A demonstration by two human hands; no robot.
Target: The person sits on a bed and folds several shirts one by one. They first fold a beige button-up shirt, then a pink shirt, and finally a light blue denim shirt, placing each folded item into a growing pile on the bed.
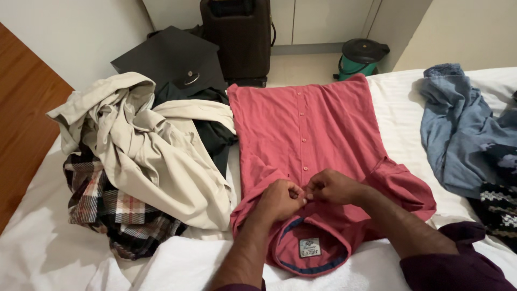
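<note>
One red shirt (318, 129) lies flat at frame center, long axis vertical, collar toward the bottom edge. Left hand (280, 200) and right hand (333, 187), two in all, pinch its placket near the collar. The pinched button is hidden. One beige garment (145, 145) lies at left.

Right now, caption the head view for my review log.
Both hands, left hand and right hand, pinch the red shirt's button placket on a white bed.
</note>
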